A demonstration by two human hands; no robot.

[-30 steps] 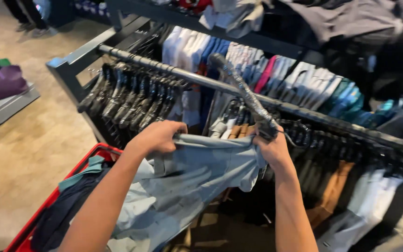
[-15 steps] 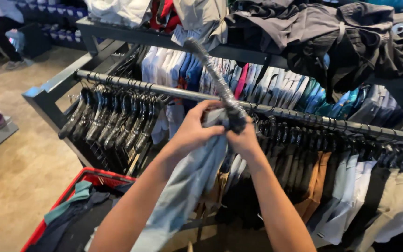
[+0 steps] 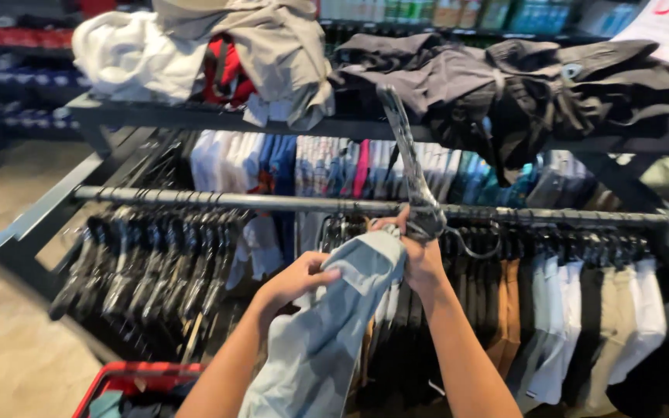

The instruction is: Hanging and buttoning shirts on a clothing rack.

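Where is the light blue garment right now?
In the head view, the light blue garment hangs low in the middle, gripped by the left hand and right hand, just below the metal rail.

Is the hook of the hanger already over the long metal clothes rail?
No, the right hand holds the clear plastic hanger tilted, its hook hanging below the metal rail.
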